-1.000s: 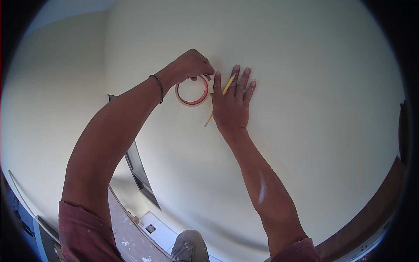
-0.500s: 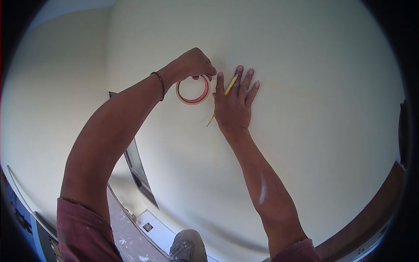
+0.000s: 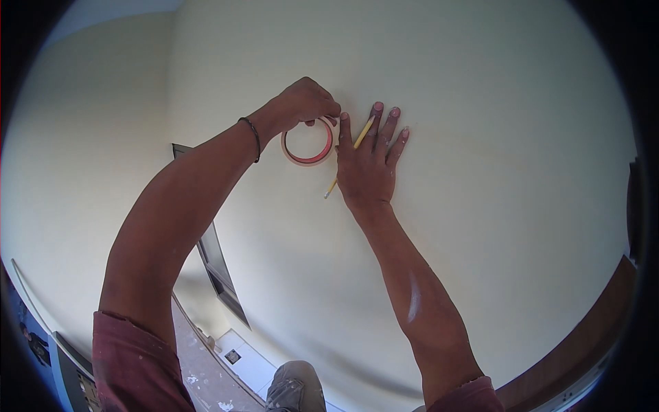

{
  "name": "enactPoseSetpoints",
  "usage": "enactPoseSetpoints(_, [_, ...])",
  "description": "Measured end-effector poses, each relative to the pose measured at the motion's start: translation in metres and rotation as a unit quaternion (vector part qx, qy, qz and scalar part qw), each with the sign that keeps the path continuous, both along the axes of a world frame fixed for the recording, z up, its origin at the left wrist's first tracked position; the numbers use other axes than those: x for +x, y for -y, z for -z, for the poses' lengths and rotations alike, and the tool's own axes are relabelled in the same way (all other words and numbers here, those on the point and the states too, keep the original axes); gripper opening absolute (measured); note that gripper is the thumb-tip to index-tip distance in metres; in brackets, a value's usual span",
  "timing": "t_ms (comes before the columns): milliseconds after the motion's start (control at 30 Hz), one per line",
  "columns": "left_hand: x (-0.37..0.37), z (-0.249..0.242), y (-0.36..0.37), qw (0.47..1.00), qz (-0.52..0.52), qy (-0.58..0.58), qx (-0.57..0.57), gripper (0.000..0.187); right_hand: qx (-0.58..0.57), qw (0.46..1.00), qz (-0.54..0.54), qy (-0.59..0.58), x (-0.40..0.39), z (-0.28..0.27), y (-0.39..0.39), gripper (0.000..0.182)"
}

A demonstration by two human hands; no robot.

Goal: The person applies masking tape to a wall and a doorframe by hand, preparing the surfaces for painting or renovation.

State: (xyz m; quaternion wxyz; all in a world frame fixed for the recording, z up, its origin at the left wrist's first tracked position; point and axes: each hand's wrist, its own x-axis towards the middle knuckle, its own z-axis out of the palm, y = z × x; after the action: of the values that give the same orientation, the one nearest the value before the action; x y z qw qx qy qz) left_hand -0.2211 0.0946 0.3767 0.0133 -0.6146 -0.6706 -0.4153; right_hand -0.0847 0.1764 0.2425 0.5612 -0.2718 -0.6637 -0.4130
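Note:
At the upper middle, my left hand point(image 3: 307, 101) is closed on the top of a tape roll point(image 3: 309, 161), which hangs below its fingers close to the wall point(image 3: 494, 158). Just right of it, my right hand point(image 3: 368, 161) lies against the wall with its fingers spread. A yellow pencil point(image 3: 364, 133) passes between the fingers of that hand, its eraser end showing below the palm on the left. The tip of my left hand's fingers is beside my right index finger.
A dark-framed opening point(image 3: 223, 281) is low on the left. Below are a paint-spotted surface point(image 3: 206, 374), a white panel point(image 3: 250, 364) and my knee point(image 3: 296, 388). A brown edge point(image 3: 576, 343) runs along the lower right. A person point(image 3: 36, 345) shows at the far lower left.
My left hand and the tape roll have shifted slightly right, closer to my right hand. My right hand and the pencil have stayed in place.

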Motion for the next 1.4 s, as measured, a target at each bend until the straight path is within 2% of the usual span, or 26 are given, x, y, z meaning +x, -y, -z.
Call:
enactPoseSetpoints(233, [0.002,0.001,-0.008,0.995,-0.043,0.088,-0.021,0.018,0.014,1.000,0.025,-0.008,0.001,0.000,0.002,0.047])
enactPoseSetpoints(633, [0.013,-0.003,-0.005,0.986,-0.108,0.119,-0.047,0.023,0.022,0.999,-0.004,-0.031,-0.001,0.001,0.001,0.044])
enactPoseSetpoints(833, [0.011,0.000,-0.003,0.986,-0.102,0.125,-0.044,0.023,0.022,0.999,-0.001,-0.027,-0.001,0.001,-0.001,0.044])
enactPoseSetpoints(933, [0.005,0.003,-0.005,0.989,-0.056,0.131,-0.032,0.022,0.027,0.999,0.001,-0.029,-0.002,0.001,-0.003,0.044])
enactPoseSetpoints(1033, [0.002,0.003,-0.007,0.987,-0.040,0.152,-0.032,0.021,-0.024,1.000,0.005,0.003,-0.003,0.002,-0.003,0.059])
enactPoseSetpoints(1133, [-0.001,0.005,-0.009,0.986,-0.032,0.164,-0.025,0.021,0.025,0.999,0.011,-0.023,-0.001,0.001,-0.001,0.043])
enactPoseSetpoints(1400, [0.003,0.003,-0.006,0.978,-0.056,0.196,-0.036,0.018,0.027,0.999,0.001,-0.027,-0.002,0.001,-0.002,0.042])
